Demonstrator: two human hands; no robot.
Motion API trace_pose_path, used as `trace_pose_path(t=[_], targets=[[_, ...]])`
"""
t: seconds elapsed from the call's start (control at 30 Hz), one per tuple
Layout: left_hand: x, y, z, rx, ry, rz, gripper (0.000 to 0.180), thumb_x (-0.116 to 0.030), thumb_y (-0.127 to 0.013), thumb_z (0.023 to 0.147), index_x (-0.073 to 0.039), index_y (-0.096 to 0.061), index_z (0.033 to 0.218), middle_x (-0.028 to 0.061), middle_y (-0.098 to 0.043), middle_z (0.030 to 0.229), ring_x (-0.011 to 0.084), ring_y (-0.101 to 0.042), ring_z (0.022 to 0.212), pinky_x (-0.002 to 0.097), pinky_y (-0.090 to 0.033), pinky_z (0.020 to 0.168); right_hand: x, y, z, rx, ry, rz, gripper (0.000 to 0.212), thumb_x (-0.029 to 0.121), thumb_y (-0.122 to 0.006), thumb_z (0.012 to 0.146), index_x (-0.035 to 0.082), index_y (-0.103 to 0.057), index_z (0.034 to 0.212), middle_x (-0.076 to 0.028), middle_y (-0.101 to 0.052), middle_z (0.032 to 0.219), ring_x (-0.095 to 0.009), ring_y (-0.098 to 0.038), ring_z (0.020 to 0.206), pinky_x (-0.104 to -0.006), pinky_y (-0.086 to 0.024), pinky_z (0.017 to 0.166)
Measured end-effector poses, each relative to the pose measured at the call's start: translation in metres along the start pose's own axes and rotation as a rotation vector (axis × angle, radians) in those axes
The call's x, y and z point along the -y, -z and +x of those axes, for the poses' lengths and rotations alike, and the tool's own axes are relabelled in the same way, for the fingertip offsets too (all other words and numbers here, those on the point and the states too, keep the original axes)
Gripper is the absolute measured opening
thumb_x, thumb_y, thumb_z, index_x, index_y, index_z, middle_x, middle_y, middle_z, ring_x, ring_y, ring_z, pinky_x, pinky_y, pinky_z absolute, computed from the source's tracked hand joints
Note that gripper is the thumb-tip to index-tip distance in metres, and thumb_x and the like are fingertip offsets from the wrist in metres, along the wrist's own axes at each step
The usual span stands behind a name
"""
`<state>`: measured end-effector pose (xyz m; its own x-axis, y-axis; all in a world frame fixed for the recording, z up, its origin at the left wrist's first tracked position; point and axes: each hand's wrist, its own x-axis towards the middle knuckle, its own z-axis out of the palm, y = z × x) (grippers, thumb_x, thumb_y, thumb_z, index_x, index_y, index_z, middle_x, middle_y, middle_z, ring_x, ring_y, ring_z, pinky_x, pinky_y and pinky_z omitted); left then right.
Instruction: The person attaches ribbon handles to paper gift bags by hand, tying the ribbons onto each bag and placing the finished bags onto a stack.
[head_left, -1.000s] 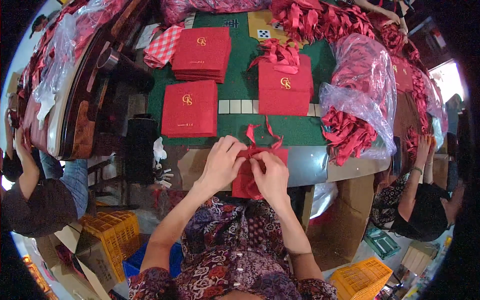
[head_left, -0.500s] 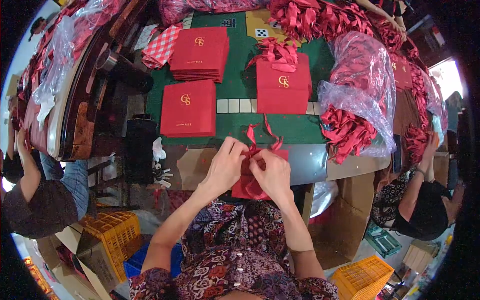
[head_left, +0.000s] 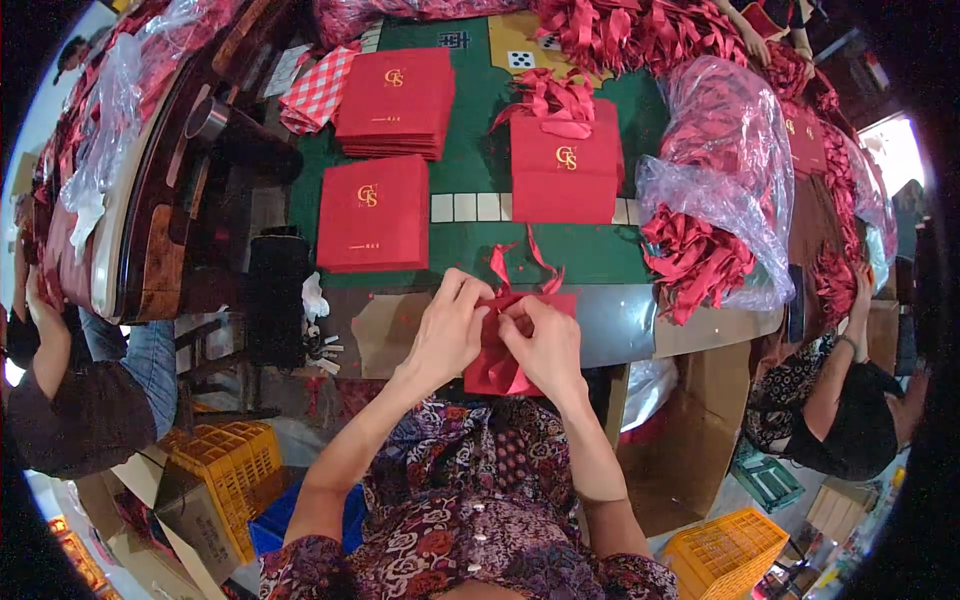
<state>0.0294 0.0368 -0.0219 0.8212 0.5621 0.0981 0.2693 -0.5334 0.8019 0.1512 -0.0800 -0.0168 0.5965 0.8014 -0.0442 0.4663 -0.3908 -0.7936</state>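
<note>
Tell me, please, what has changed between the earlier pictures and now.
A co-worker's hand at the upper right appears to have shifted leftward. The stacked red bags sit slightly higher in the picture, likely from head movement. Nothing is visibly newly taken or let go. The left hand and right hand still pinch the top of the red bag, with two ribbon tails beyond the fingertips.

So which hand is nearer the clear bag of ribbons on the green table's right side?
Right. The right hand sits to the clear bag's left and closer to the person's body; the left hand is farther left.
</note>
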Motion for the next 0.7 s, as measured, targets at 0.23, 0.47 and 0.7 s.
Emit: trace_pose_path(t=[0.23, 0.47, 0.7], targets=[[-0.001, -0.003, 0.0, -0.044, -0.044, 0.043, 0.018, 0.005, -0.059, 0.088, 0.0, -0.056, 0.105, 0.0186, -0.049, 0.105, 0.0412, -0.059, 0.094, 0.0474, -0.052, 0.079, -0.004, 0.001, 0.003, 0.024, -0.083, 0.085, 0.015, 0.019, -0.07, 0.084, 0.004, -0.07, 0.087, -0.013, -0.073, 0.077, -0.029, -0.072, 0.073, -0.0403, -0.056, 0.069], [-0.008, -0.006, -0.001, -0.043, -0.053, 0.053, 0.018, 0.003, -0.059, 0.088, -0.001, -0.055, 0.105, 0.0181, -0.05, 0.104, 0.0414, -0.059, 0.094, 0.0479, -0.052, 0.077, 0.002, -0.002, 0.005, -0.014, -0.095, 0.043, 0.015, 0.018, -0.071, 0.085, 0.004, -0.07, 0.087, -0.013, -0.072, 0.076, -0.031, -0.072, 0.072, -0.0412, -0.055, 0.067], [-0.004, -0.007, -0.001, -0.053, -0.047, 0.046, 0.015, 0.003, -0.058, 0.09, -0.001, -0.055, 0.104, 0.0181, -0.051, 0.105, 0.0414, -0.061, 0.09, 0.0484, -0.052, 0.074, -0.001, -0.009, 0.001, -0.16, 0.089, 0.009, 0.013, 0.015, -0.075, 0.086, 0.004, -0.068, 0.089, -0.014, -0.069, 0.081, -0.032, -0.067, 0.075, -0.0424, -0.051, 0.066]])
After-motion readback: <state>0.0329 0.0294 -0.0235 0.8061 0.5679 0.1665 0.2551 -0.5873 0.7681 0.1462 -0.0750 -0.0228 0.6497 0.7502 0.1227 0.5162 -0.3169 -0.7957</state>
